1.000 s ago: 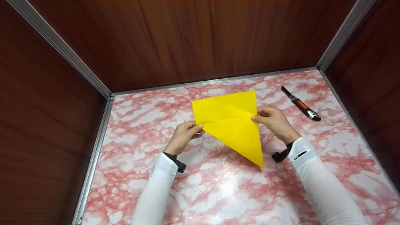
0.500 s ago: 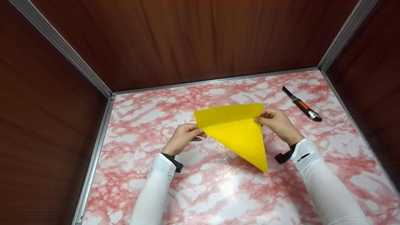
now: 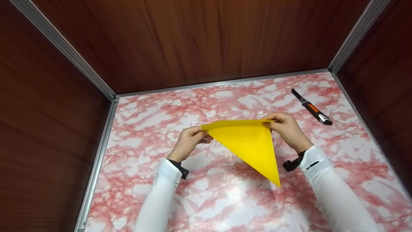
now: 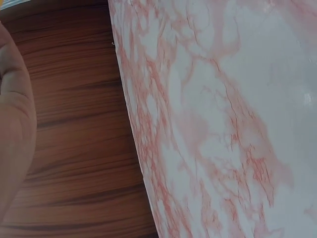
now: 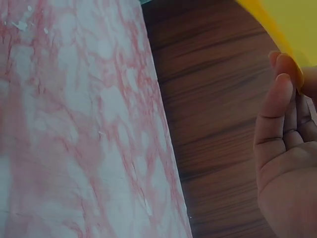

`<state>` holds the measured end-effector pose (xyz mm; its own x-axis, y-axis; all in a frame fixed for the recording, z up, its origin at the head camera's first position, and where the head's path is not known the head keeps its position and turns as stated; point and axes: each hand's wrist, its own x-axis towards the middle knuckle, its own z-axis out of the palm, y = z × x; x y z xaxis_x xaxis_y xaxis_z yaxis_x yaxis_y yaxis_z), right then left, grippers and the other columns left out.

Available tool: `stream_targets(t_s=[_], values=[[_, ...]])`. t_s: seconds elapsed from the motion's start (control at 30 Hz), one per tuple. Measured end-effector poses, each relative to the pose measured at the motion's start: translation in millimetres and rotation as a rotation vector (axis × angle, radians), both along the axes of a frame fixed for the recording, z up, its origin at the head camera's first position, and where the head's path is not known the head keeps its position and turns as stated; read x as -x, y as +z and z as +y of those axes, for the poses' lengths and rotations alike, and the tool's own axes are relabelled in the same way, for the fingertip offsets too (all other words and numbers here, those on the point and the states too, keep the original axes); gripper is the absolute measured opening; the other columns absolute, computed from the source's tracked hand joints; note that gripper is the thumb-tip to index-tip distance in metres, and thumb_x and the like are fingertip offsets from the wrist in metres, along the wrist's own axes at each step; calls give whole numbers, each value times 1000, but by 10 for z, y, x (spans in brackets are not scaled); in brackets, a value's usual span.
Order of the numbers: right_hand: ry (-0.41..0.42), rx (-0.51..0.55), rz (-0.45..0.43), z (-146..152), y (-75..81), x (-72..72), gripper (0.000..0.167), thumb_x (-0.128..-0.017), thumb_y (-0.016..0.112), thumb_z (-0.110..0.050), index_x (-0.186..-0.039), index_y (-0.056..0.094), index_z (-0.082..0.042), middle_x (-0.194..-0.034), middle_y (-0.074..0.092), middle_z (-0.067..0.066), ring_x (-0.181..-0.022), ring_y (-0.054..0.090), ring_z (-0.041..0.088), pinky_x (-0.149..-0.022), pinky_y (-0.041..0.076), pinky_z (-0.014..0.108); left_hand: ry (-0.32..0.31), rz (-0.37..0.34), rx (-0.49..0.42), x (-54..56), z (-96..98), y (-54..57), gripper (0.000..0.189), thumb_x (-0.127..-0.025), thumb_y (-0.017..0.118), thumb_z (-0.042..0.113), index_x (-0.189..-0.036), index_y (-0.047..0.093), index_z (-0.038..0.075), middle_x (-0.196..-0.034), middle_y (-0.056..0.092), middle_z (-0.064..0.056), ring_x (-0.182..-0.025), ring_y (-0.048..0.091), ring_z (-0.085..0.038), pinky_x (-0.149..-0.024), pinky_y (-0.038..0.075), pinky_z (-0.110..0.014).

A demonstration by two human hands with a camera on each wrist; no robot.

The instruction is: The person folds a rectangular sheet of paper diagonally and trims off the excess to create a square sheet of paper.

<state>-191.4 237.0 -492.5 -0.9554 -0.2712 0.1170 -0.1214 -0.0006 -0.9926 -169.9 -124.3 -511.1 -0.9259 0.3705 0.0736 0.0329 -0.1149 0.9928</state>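
Observation:
A yellow sheet of paper (image 3: 248, 145) is held up over the table between both hands, creased near its top. Below the crease hangs a pointed triangular part whose tip is at lower right; above it, the top band tips away and shows as a narrow strip. At the left end of the crease, my left hand (image 3: 190, 141) pinches the paper between thumb and fingers. My right hand (image 3: 287, 130) pinches the right end of the crease, the thumb on the near side. In the right wrist view the paper's edge sits between thumb and fingertips (image 5: 283, 84).
A utility knife (image 3: 311, 107) with a black and orange handle lies at the back right of the red-and-white marbled table (image 3: 145, 193). Dark wood panels (image 3: 193, 42) with metal edge strips enclose the table at the back and both sides.
The paper's upper part has tilted from facing me to nearly edge-on, and the lower tip has swung down and slightly right. Both hands keep their pinch, the right hand shifting slightly right.

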Motion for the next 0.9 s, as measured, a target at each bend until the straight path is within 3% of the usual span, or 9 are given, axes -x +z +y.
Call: stream_targets(t_s=[0.13,0.33,0.53,0.7,0.9], values=[[22,43,-7,4,-10,-4,27,-94,65,-15,-108,68,9,-106,67,19,-93,64,28,-84,53,31,15,3,-18,-10,0,-7,27,-100,54,13,-121,68,1,-119,65,-16,-101,65,-32,-88,52,-44],[53,49,-15,-14,-29,-1,28,-95,64,-16,-109,67,9,-108,66,21,-96,63,29,-88,51,33,18,-50,-49,-19,16,-14,28,-101,49,10,-118,69,1,-122,62,-17,-102,65,-33,-87,52,-44],[75,87,-52,-41,-48,-26,28,-101,51,-11,-110,65,12,-110,64,22,-99,61,31,-91,49,35,83,-106,-87,-31,79,10,35,-99,56,27,-113,70,-1,-116,64,-21,-97,66,-36,-84,53,-45],[16,9,-41,-104,-82,-37,31,-95,65,-20,-110,65,7,-104,63,18,-88,60,26,-82,52,30,165,-94,15,-36,123,-18,32,-89,71,30,-109,72,5,-105,69,-17,-90,68,-31,-79,56,-41],[-69,-119,-55,-141,-92,-57,38,-86,76,-25,-116,66,-4,-94,57,14,-79,53,23,-69,52,23,188,-67,46,-40,135,-48,27,-90,71,21,-113,71,6,-103,69,-16,-89,67,-31,-78,56,-40]])
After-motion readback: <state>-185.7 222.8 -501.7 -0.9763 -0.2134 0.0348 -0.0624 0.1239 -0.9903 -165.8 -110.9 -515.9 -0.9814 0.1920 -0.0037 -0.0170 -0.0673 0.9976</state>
